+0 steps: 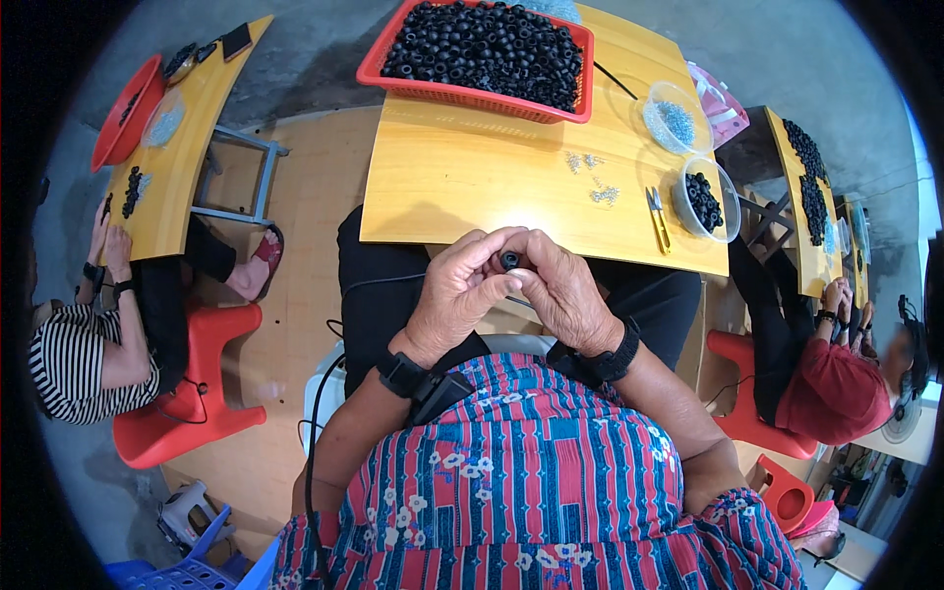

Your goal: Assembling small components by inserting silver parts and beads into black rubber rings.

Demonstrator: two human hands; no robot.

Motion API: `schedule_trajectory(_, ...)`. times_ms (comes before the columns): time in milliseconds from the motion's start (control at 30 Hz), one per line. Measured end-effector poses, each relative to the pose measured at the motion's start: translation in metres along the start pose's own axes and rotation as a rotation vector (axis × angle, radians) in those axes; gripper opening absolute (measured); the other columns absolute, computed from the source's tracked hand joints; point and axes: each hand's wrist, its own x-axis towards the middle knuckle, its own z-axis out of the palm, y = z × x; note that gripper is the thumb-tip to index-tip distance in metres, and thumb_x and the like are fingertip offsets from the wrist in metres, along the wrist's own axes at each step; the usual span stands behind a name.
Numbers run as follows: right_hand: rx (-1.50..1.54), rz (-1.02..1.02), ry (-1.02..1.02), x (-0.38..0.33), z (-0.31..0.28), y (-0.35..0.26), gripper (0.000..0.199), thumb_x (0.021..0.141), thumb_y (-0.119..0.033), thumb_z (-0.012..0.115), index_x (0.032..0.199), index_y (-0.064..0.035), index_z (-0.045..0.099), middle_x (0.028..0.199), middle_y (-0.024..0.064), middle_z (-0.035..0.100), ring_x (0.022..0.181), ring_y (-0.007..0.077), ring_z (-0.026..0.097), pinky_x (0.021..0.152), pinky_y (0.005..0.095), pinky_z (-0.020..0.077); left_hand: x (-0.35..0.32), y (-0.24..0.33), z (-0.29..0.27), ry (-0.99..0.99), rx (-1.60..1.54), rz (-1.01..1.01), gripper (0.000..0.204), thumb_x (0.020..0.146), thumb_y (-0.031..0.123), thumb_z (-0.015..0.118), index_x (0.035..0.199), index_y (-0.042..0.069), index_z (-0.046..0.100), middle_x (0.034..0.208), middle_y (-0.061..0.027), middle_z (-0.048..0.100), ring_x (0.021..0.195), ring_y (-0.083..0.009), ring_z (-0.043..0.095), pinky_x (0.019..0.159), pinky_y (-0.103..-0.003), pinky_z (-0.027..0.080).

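Centrally there are two hands (457, 290) (568, 300), one held piece (509, 261), one cutter (663, 234).

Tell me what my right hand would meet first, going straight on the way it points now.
Past the small black piece it pinches, your right hand would first meet your left hand, which faces it; the two seem to touch already, though depth is hard to judge.

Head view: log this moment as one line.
left hand: pinching black piece; right hand: pinching same piece; table: red basket, yellow-handled snips
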Motion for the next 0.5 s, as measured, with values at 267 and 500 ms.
schedule_trajectory(267,-0.032,-0.002,0.023,0.0016,0.0025,0.0038,0.026,0.094,-0.022,0.053,0.111,-0.0022,0.049,0.097,0.0178,0.059,0.093,0.0360,0.061,0.079,0.0380,0.0485,0.0002,0.0007,0.0031,0.050,0.002,0.022,0.049,0.085,0.027,0.070,0.124,0.001,0.057,0.085,-0.0013,0.049,0.074,-0.0076,0.048,0.066,-0.021,0.043)
schedule_trajectory(500,-0.036,-0.021,0.035,0.0043,0.0018,0.0027,0.025,0.093,-0.019,0.053,0.110,-0.0014,0.048,0.096,0.0197,0.059,0.090,0.0382,0.060,0.078,0.0403,0.0487,0.0019,-0.0064,0.0033,0.031,-0.044,0.004,0.051,0.087,0.028,0.068,0.128,0.000,0.053,0.090,-0.0015,0.050,0.076,-0.0074,0.048,0.067,-0.021,0.043)
